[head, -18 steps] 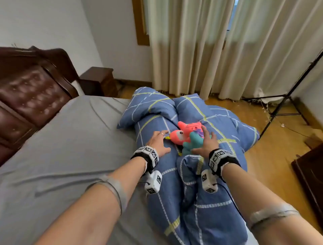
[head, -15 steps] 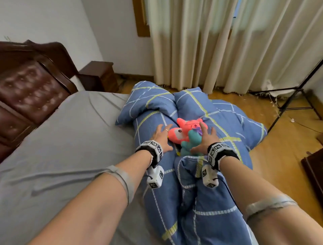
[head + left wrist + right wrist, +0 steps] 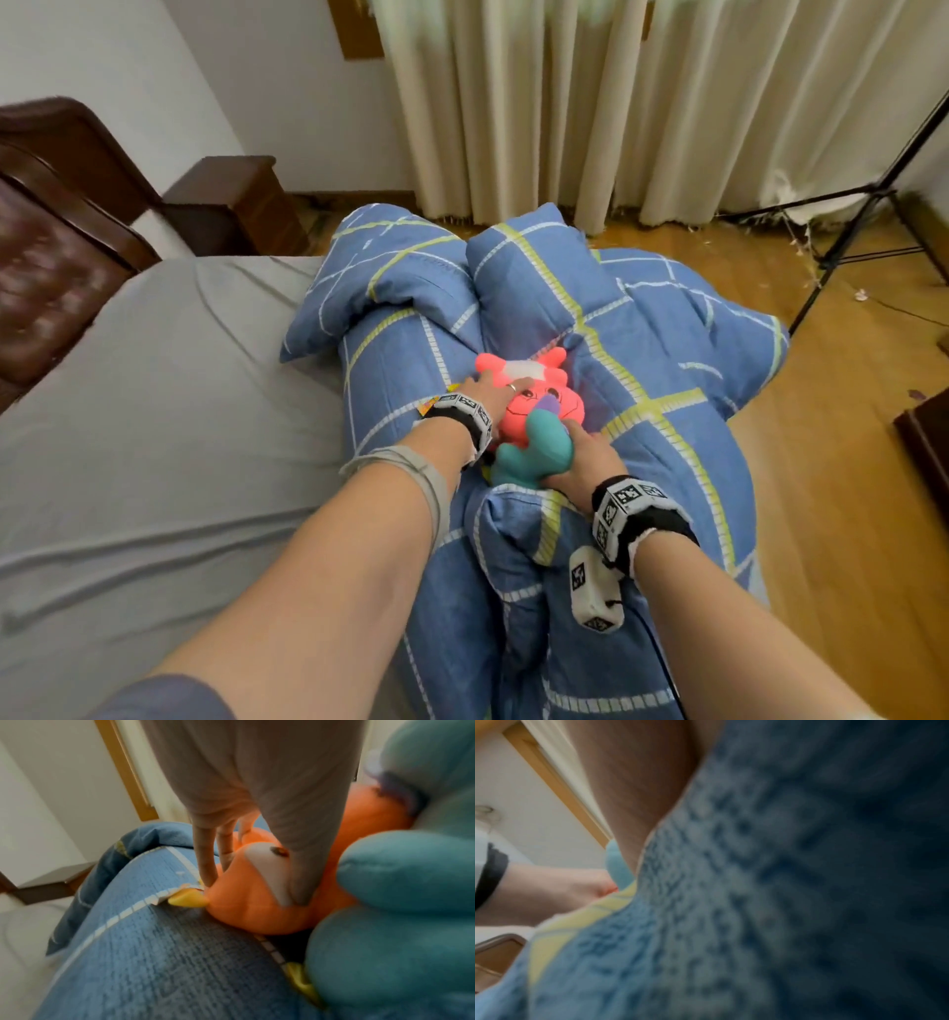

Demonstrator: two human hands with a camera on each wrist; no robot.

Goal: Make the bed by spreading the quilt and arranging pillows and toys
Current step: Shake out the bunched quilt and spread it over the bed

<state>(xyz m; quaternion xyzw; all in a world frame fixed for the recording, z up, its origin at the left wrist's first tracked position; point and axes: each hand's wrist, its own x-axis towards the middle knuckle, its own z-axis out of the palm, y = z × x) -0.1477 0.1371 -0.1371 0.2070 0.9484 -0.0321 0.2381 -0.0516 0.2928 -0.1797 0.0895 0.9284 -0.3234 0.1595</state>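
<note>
A pink plush toy and a teal plush toy lie together on the bunched blue checked quilt, on the bed's right side. My left hand lies over the pink toy. In the left wrist view its fingers curl down one side of the pink toy and the thumb presses the other. My right hand grips the teal toy from the right. Two pillows in the same fabric lie beyond. Quilt cloth fills most of the right wrist view.
The grey sheet covers the bed's left side, up to a dark padded headboard. A wooden nightstand stands behind. A black tripod, curtains and dark furniture border the wooden floor on the right.
My left hand has moved from beside the pink toy onto it. The right hand has slid from the toys' top down to the teal toy's side. The toys have shifted slightly.
</note>
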